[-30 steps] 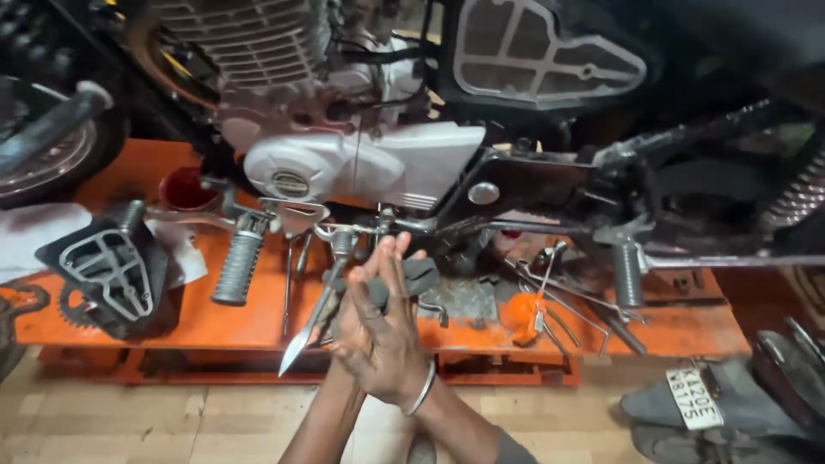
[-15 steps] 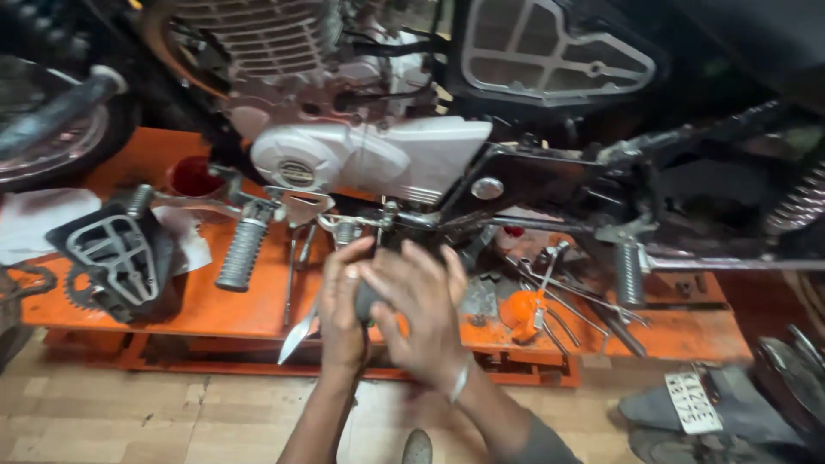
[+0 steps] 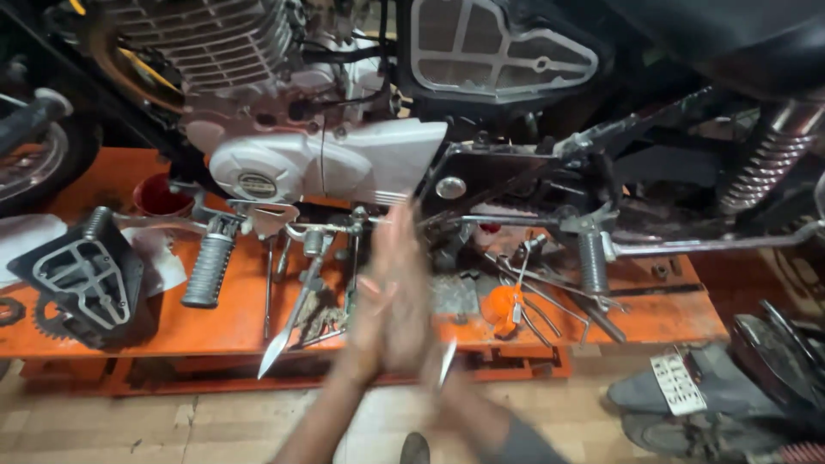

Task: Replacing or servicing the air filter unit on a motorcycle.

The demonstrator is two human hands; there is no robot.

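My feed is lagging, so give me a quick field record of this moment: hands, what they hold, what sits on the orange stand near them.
left hand: blurred, palm pressed against the right hand
right hand: blurred, against the left; metal bangle at the wrist
held item: cannot tell, nothing clearly visible between the palms
orange stand: carries the motorcycle
behind hands: silver engine cover
left of hands: ribbed footpeg, black grille cover
right of hands: loose wrenches

Orange lift platform under a motorcycle, with scattered tools, black side cover, sprocket.
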